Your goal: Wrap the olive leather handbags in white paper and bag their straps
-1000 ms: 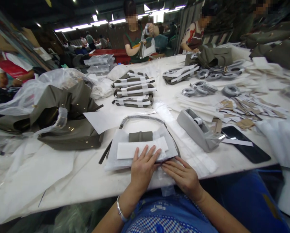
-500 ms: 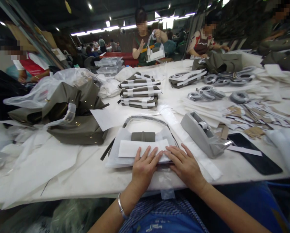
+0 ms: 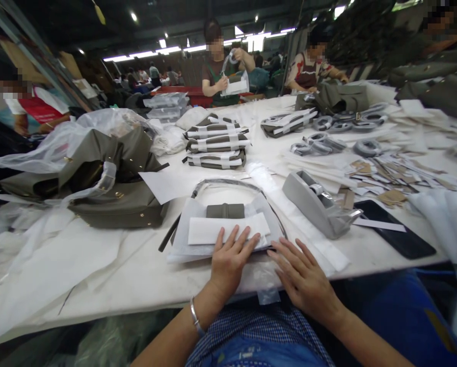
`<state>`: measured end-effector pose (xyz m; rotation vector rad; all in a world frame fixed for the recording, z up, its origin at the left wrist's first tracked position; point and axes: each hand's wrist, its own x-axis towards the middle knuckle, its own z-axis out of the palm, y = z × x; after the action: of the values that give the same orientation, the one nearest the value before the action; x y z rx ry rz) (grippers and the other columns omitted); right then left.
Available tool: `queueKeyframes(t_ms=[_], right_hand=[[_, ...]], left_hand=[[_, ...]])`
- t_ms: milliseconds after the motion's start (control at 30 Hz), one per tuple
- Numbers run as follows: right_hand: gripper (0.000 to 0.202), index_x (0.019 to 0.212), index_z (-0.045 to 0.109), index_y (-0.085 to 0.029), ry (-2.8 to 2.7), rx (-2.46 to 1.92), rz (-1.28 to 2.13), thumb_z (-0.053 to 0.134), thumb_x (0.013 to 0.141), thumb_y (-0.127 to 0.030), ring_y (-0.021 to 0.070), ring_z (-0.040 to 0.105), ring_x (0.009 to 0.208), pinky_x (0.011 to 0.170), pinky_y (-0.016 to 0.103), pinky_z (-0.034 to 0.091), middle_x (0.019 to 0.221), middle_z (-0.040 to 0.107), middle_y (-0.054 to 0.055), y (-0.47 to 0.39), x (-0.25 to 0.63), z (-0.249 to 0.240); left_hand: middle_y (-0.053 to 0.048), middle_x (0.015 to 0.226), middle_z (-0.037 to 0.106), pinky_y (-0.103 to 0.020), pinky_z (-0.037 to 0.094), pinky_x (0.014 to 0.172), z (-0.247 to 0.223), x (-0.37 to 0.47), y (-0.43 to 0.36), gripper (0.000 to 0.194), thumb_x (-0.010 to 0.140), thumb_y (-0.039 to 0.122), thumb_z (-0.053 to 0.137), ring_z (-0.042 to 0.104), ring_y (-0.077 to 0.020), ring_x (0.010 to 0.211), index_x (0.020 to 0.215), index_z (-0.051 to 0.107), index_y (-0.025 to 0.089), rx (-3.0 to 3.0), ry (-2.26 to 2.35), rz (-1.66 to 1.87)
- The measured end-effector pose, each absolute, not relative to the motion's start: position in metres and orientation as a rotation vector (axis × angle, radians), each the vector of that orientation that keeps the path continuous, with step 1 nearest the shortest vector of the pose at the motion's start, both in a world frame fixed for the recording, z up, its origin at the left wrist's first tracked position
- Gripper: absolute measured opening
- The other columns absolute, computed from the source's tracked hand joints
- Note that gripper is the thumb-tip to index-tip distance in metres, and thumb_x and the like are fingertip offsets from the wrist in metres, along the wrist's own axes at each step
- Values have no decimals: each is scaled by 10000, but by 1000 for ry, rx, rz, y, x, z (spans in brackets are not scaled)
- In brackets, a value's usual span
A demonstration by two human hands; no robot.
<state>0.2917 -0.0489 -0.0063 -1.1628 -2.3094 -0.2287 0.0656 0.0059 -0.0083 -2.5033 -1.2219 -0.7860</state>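
Note:
An olive handbag (image 3: 225, 210) lies flat before me, partly covered by a translucent wrapping sheet (image 3: 186, 224) with a white paper strip (image 3: 205, 232) across it. Its wrapped handle (image 3: 228, 183) loops away from me. My left hand (image 3: 230, 260) rests on the strip and sheet, fingers spread. My right hand (image 3: 306, 275) is beside the bag's lower right corner, fingers stretched out and holding nothing; whether its fingertips touch the bag or the table I cannot tell. To the right stands a grey tape dispenser (image 3: 316, 204).
Left, a large olive bag (image 3: 117, 204) sits near white sheets (image 3: 68, 270). Several wrapped straps or bundles (image 3: 216, 145) are stacked ahead. On the right lie a dark phone-like slab (image 3: 400, 234), tags (image 3: 396, 176) and coiled straps (image 3: 320, 145). Co-workers (image 3: 216, 76) work across the table.
My right hand has slid off the bag's lower edge, rightward and toward me. My left hand stays on the strip. The camera view has shifted slightly.

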Motion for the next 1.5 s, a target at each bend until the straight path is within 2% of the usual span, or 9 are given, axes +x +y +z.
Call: queueKeyframes(t_ms=[100, 167, 267, 367, 500, 967, 1300, 1400, 1500], right_hand=[[675, 1482, 421, -144, -2518, -1070, -130, 453, 825, 6, 278, 309, 1467, 1214, 531, 269, 1539, 438, 84, -73, 297, -14], [691, 1494, 405, -142, -2585, -1020, -69, 439, 819, 4, 275, 315, 1463, 1196, 523, 316, 1544, 429, 84, -77, 295, -21], [584, 1428, 498, -155, -2464, -922, -47, 428, 866, -9, 235, 443, 1393, 1140, 472, 421, 1428, 570, 91, -69, 285, -32], [457, 1291, 616, -179, -2283, -859, -40, 413, 912, -25, 186, 622, 1217, 1058, 394, 515, 1224, 716, 76, -58, 273, -35], [368, 1160, 677, -179, -2157, -904, -57, 421, 933, -42, 171, 715, 1041, 951, 331, 585, 1085, 767, 71, -57, 263, -32], [377, 1081, 693, -211, -2045, -1019, -57, 443, 896, 3, 162, 744, 951, 900, 285, 599, 998, 787, 28, -99, 249, -18], [304, 1029, 693, -223, -2035, -1005, -154, 472, 922, -44, 155, 746, 862, 855, 288, 586, 957, 789, 13, -63, 247, 35], [283, 1005, 707, -231, -2031, -1062, -171, 490, 923, -69, 168, 739, 854, 874, 304, 564, 951, 788, 7, -31, 250, 49], [276, 981, 728, -242, -2071, -1169, -118, 519, 902, -80, 185, 730, 853, 860, 323, 553, 942, 787, -2, 1, 251, 52]], left_hand=[[22, 1429, 562, -555, 305, 1167, -10, 65, 6, 444, 977, 259, 557, 518, -257, 1324, 1407, 501, 355, -2507, -1226, -786], [26, 1444, 545, -557, 304, 1167, -12, 65, 6, 454, 977, 258, 557, 508, -258, 1333, 1415, 490, 359, -2510, -1233, -778], [20, 1444, 545, -551, 304, 1168, -14, 65, 7, 456, 975, 262, 563, 511, -258, 1331, 1416, 491, 354, -2497, -1221, -792], [24, 1437, 552, -544, 305, 1169, -15, 65, 7, 436, 981, 275, 552, 525, -255, 1317, 1407, 502, 353, -2474, -1198, -807], [20, 1425, 563, -536, 317, 1163, -17, 65, 8, 420, 981, 279, 550, 530, -255, 1312, 1392, 521, 358, -2448, -1187, -806], [4, 1425, 566, -545, 325, 1156, -17, 66, 7, 455, 982, 226, 540, 522, -257, 1322, 1418, 491, 347, -2457, -1193, -784], [1, 1426, 566, -564, 356, 1133, -18, 66, 7, 444, 981, 239, 536, 536, -275, 1307, 1414, 496, 330, -2472, -1173, -815], [11, 1418, 575, -567, 377, 1121, -20, 66, 8, 360, 985, 258, 532, 539, -275, 1304, 1339, 568, 313, -2469, -1151, -869], [-14, 1377, 615, -575, 373, 1127, -24, 66, 9, 228, 979, 232, 541, 531, -283, 1314, 1168, 668, 252, -2461, -1115, -920]])
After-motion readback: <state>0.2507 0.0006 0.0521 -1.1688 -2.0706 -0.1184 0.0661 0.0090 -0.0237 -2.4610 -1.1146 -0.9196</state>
